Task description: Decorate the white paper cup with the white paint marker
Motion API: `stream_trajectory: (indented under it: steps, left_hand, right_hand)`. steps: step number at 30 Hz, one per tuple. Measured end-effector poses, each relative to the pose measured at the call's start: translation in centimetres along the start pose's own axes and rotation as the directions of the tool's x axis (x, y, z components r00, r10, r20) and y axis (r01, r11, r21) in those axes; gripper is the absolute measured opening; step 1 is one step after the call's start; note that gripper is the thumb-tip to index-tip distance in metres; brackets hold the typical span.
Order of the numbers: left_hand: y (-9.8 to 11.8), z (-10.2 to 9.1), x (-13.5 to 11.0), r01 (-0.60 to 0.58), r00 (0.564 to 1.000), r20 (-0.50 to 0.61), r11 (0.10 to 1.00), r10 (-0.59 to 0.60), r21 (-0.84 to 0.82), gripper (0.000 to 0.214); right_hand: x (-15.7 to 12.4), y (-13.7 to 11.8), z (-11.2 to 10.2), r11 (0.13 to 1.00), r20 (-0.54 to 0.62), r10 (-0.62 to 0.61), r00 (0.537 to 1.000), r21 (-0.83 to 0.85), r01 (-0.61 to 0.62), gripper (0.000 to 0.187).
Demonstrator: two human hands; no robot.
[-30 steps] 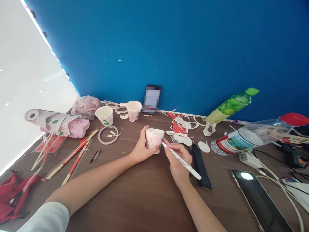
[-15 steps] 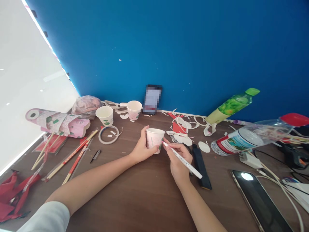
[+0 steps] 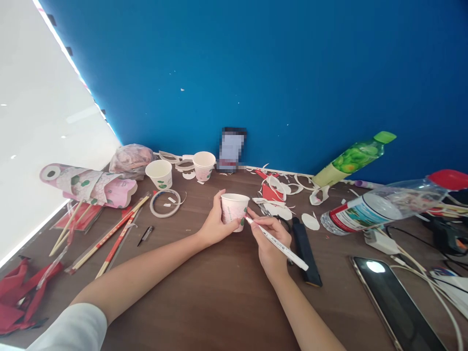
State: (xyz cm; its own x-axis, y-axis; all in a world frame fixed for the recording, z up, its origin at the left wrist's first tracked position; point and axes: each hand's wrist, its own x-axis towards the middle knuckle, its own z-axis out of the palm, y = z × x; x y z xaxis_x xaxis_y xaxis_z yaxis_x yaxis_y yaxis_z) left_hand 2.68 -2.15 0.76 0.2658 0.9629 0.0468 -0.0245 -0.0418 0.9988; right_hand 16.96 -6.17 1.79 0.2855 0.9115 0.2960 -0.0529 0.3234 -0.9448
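Observation:
My left hand [image 3: 215, 225] is wrapped round the left and front of a paper cup [image 3: 232, 208], pale pink with green leaf prints, its mouth facing up. In my right hand [image 3: 273, 243] is a white marker [image 3: 281, 247], held like a pen and slanting up to the left. Its tip meets or nearly meets the cup's right side, beside my left thumb; whether they touch I cannot tell. The right fingertips are close to the cup wall. Two more paper cups, one white with leaves [image 3: 159, 174] and one pinkish [image 3: 204, 165], stand behind to the left.
Paper scraps [image 3: 278, 210] lie right of the cup, near a black case [image 3: 306, 253]. Leaning bottles [image 3: 360, 214], a phone [image 3: 398, 302] and cables are at the right. A tape roll [image 3: 164, 214], wrapped chopsticks [image 3: 109, 234] and a pink paper shape [image 3: 117, 191] lie left. Another phone [image 3: 231, 148] leans on the blue wall.
The cup seems turned slightly in my left hand, with its printed text a little further left. The marker and right hand have barely moved. The view has shifted slightly.

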Motion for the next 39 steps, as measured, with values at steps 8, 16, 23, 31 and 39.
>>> stream_trajectory:
  steps: [8,16,23,31,39]
  left_hand:
    - [-0.2,0.0,-0.1,-0.002,1.000,-0.001,1.000,0.002,-0.002,0.085]
    - [0.2,0.0,-0.1,0.005,1.000,0.006,1.000,-0.005,0.007,0.086]
    - [0.1,-0.1,-0.1,0.006,1.000,0.010,1.000,-0.006,0.003,0.086]
    - [0.2,0.1,-0.2,0.026,1.000,-0.005,0.999,-0.026,-0.034,0.096]
    - [0.3,0.2,-0.1,0.041,0.999,0.000,0.997,-0.041,-0.063,0.092]
  right_hand:
    - [0.0,0.6,-0.2,1.000,-0.004,-0.002,1.000,-0.010,0.002,0.011]
    - [0.0,0.3,-0.1,1.000,-0.014,0.004,1.000,-0.022,-0.005,0.012]
    - [0.0,0.8,-0.2,1.000,-0.024,0.014,1.000,-0.010,-0.014,0.013]
    - [-0.2,0.7,-0.5,0.997,0.017,-0.019,1.000,0.070,0.018,0.010]
    - [-0.3,-0.5,-0.3,0.993,-0.196,-0.033,0.980,-0.117,0.010,0.024]
